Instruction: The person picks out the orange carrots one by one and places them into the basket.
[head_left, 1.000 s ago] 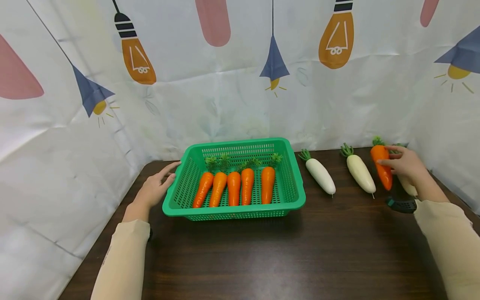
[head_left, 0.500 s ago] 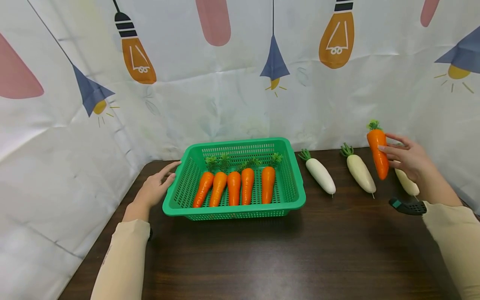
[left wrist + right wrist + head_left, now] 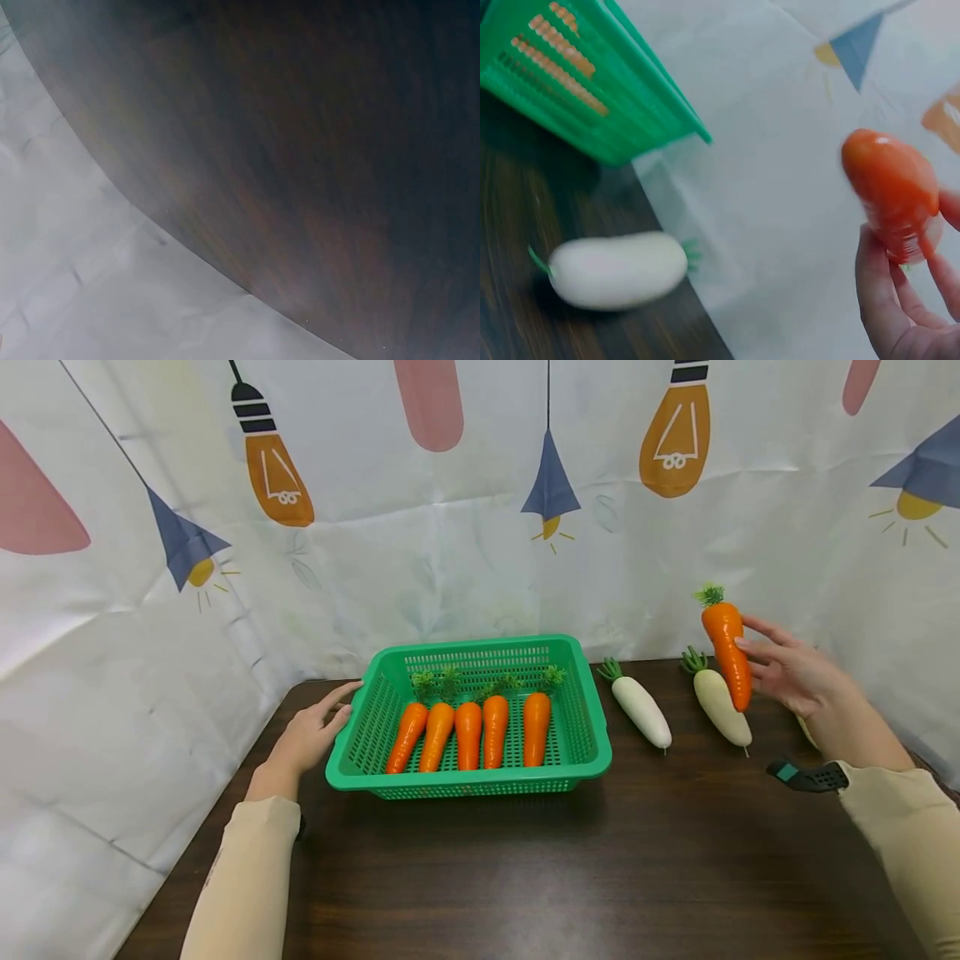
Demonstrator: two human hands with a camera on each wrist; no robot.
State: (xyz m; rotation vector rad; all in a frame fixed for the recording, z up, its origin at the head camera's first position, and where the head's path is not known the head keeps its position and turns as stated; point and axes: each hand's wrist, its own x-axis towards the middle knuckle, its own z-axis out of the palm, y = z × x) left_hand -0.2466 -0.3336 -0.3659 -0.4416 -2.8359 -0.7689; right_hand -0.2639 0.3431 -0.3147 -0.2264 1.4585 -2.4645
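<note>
An orange carrot [image 3: 729, 652] with a feathery green top is pinched between thumb and fingers of my right hand [image 3: 798, 670], raised above the table. In the head view its tip overlaps a cream-white radish [image 3: 720, 706] lying behind it. The right wrist view shows the same carrot [image 3: 891, 184] in the fingers, tip toward the camera. My left hand [image 3: 309, 735] rests with relaxed fingers at the left rim of a green plastic basket [image 3: 480, 782]. Inside that basket several carrots [image 3: 468, 735] lie in a row, tops toward the back. The left wrist view holds no part of the hand.
A white radish [image 3: 642, 712] lies just right of the basket. Another pale radish [image 3: 807, 731] is mostly hidden behind my right hand. Behind the dark wooden table [image 3: 480, 877] hangs a white curtain [image 3: 480, 568] printed with lamps, which also runs along the left side.
My right hand has lifted the carrot off the table and carried it up and to the left. The left hand and the basket stay where they were.
</note>
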